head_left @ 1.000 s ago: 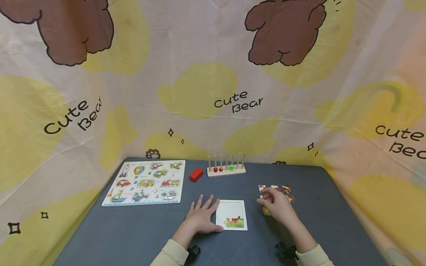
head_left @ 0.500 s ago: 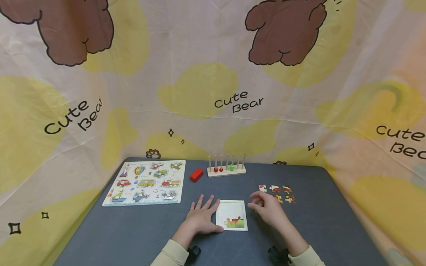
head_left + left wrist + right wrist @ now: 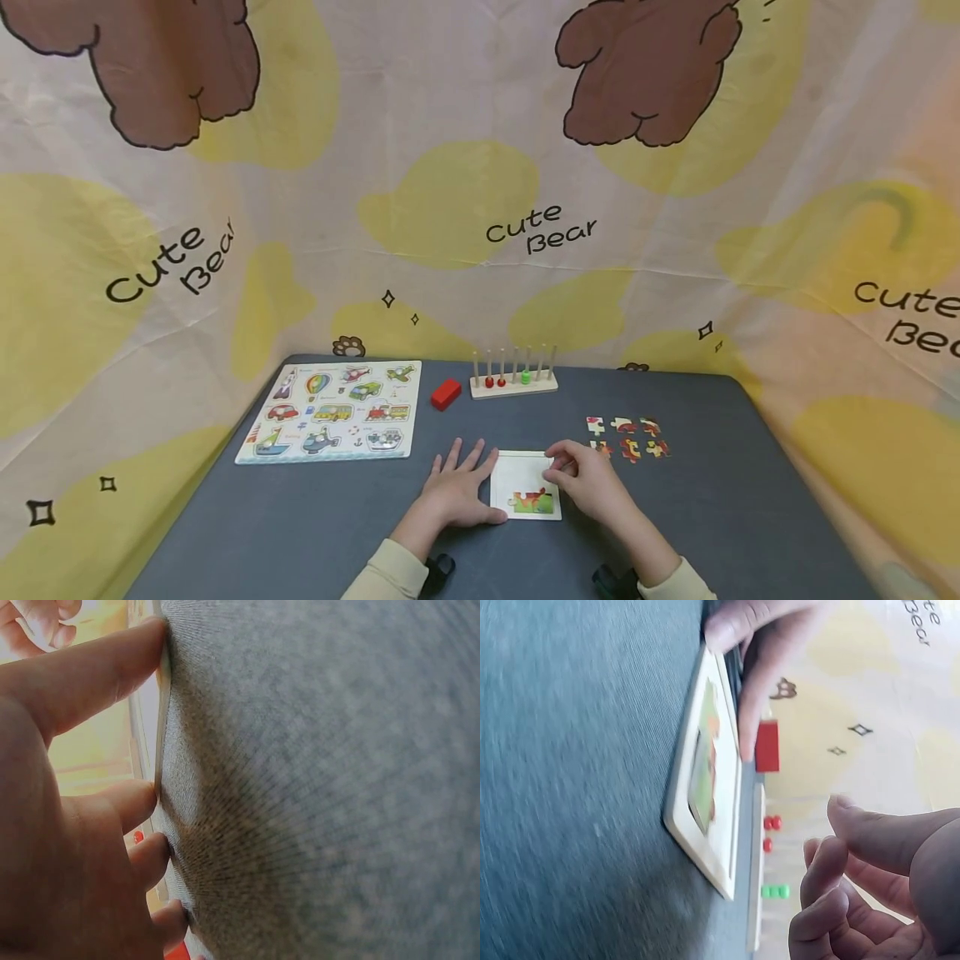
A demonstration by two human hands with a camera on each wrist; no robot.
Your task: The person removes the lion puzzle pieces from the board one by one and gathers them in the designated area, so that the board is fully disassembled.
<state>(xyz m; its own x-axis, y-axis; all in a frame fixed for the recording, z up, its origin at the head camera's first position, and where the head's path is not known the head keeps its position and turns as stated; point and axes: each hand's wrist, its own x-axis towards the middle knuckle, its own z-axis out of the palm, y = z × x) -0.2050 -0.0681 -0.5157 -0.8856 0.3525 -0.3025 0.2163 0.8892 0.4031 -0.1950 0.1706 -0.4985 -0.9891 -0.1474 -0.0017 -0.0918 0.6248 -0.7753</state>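
Note:
My left hand (image 3: 457,496) lies with fingers spread along the left side of a square white puzzle tray (image 3: 517,467). In the left wrist view the thumb (image 3: 112,667) presses the tray's edge. Joined puzzle pieces (image 3: 534,502), green and orange, fill the tray's bottom right; they show too in the right wrist view. Over the tray's right edge, my right hand (image 3: 588,479) pinches a puzzle piece, mostly hidden by the fingers. The right wrist view shows its thumb (image 3: 870,832) and forefinger close together, the other fingers curled.
Several loose puzzle pieces (image 3: 630,450) lie in two rows right of the tray. A picture board of vehicles (image 3: 330,412) lies at the left. Toward the back are a red block (image 3: 446,394) and a pegged wooden stand (image 3: 513,385) with red and green beads.
My right hand has moved left from the loose pieces to the tray's right edge. A yellow-green piece below the rows no longer shows. The left hand has stayed put.

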